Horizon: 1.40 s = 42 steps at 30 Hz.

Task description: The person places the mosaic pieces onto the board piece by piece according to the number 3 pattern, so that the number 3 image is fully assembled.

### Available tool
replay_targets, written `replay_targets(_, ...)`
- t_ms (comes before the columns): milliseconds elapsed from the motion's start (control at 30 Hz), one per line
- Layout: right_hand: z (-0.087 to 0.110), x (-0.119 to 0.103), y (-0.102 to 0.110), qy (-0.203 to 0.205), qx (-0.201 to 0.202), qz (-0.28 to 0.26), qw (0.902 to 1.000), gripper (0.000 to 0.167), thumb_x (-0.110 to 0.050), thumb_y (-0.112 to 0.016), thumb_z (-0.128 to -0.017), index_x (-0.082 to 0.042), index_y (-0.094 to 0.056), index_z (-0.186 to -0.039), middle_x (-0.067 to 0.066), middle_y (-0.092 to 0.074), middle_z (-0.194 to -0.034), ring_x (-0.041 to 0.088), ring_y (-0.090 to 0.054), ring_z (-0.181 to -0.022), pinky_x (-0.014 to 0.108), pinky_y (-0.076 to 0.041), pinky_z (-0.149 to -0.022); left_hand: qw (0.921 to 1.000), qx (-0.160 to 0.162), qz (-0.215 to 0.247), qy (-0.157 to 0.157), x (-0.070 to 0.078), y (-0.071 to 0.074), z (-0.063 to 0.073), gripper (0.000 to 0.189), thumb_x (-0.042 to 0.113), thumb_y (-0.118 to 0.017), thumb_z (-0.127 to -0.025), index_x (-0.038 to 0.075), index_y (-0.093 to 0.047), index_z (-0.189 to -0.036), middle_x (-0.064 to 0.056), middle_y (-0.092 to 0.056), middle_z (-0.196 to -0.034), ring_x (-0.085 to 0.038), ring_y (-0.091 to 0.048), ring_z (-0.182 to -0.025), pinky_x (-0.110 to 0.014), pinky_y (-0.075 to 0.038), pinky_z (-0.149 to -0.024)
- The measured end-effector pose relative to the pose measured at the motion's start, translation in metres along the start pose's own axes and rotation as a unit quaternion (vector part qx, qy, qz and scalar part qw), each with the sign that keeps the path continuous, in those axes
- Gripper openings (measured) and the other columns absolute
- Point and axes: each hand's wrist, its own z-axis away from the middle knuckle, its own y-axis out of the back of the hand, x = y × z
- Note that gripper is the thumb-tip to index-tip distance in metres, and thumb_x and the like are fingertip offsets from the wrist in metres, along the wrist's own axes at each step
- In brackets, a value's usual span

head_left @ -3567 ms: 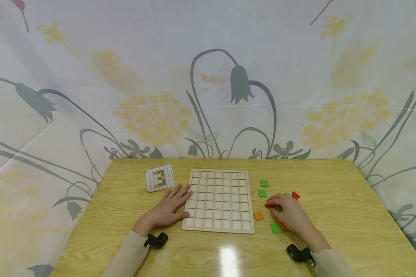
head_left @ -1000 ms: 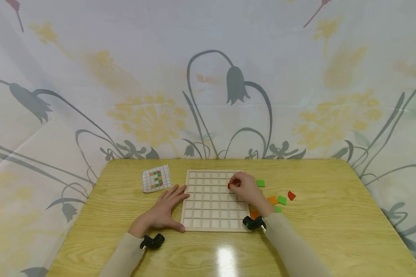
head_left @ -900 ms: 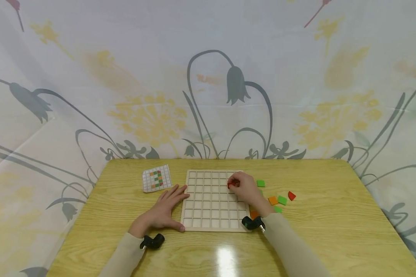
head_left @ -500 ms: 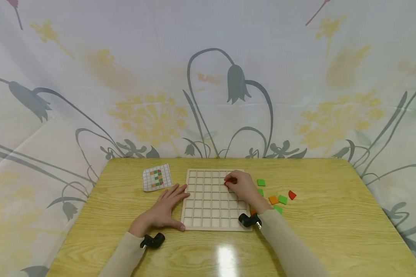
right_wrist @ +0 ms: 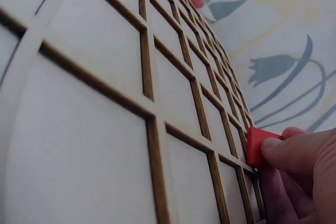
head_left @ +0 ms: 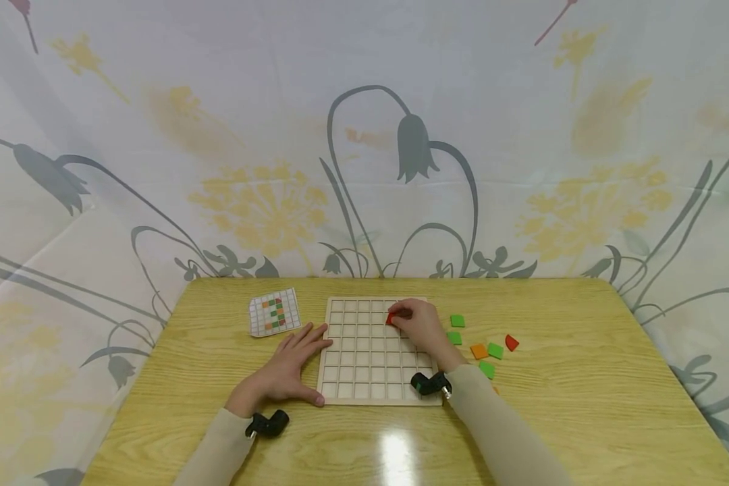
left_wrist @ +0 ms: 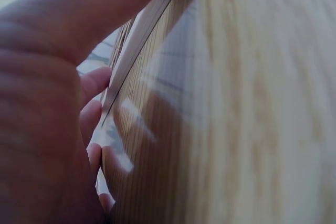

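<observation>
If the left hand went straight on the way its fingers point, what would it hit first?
Most likely the left hand would meet the left rim of the gridded board: the two fingers nearest the thumb reach that edge, though contact is hard to judge.

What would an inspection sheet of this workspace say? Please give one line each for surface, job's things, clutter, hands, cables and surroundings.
Surface: wood-grained table, with a bright reflection at the near side.
Job's things: gridded board; patterned card to its left; held red piece; to its right, four green pieces, one loose red piece and two orange pieces, one mostly hidden by the right sleeve.
Clutter: nothing seen beyond the job's things.
Hands: left hand spread at the board's left edge; right hand pinches the held red piece at the board's far right part; black camera on each wrist.
Cables: nothing seen.
Surroundings: flower-patterned backdrop behind the table.
</observation>
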Motion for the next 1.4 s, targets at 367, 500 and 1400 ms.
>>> replay_targets(367, -0.005, 0.001, -0.009, 0.018, 0.024, -0.008, 0.9995, 0.012, -0.003, -0.072, -0.089, -0.005, -0.077, -0.1, 0.007, -0.073, -0.096, 0.023, -0.068, -0.087, 0.038, -0.056, -0.076, 1.0, -0.002, 0.006, 0.0, 0.001, 0.0, 0.0, 0.105, 0.058, -0.083, -0.071, 0.01, -0.039, -0.154, -0.012, -0.015, -0.165, -0.041, -0.005, -0.15, -0.067, -0.005, -0.113)
replay_targets(500, -0.006, 0.001, -0.012, 0.017, 0.035, -0.01, 0.9992, 0.012, -0.003, -0.072, -0.09, -0.005, -0.077, -0.1, 0.007, -0.073, -0.095, 0.023, -0.068, -0.086, 0.039, -0.056, -0.076, 0.9999, -0.002, 0.012, -0.001, 0.0, -0.001, 0.0, 0.106, 0.058, -0.083, -0.071, 0.01, -0.038, -0.154, -0.012, -0.014, -0.166, -0.042, -0.004, -0.15, -0.067, -0.004, -0.113)
replay_targets(1400, -0.006, -0.001, -0.009, 0.04, 0.005, 0.056, 0.9976, 0.011, -0.003, -0.072, -0.089, -0.005, -0.078, -0.098, 0.009, -0.07, -0.107, 0.027, -0.067, -0.096, 0.041, -0.055, -0.083, 0.9998, -0.009, 0.013, 0.012, 0.001, -0.001, 0.0, 0.107, 0.057, -0.084, -0.07, 0.013, -0.038, -0.155, -0.009, -0.013, -0.166, -0.037, -0.002, -0.151, -0.065, -0.003, -0.114)
